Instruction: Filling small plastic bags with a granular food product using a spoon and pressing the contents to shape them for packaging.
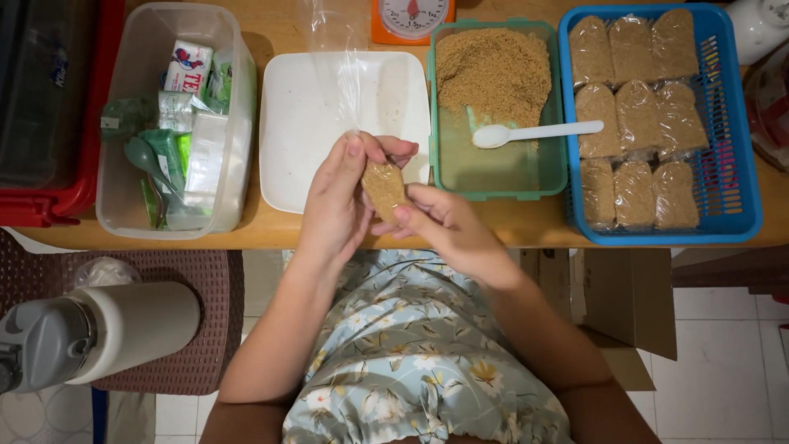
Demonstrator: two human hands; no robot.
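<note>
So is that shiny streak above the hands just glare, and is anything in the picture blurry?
Head view: the streak is light glancing off the clear plastic bag held by the left hand and right hand. Lighting is warm and even, with soft shadows under the white tray. The table is sharp; the grey-lidded flask looks slightly soft.

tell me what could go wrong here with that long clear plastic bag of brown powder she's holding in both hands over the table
1. The long clear plastic bag looks open above the brown powder; if the left hand or right hand tips it, powder may spill onto the white square tray or the lap.
2. Its loose top reaches toward the orange kitchen scale and could snag.
3. The white plastic spoon lies across the green tub's rim; a bump might flick it out.
</note>
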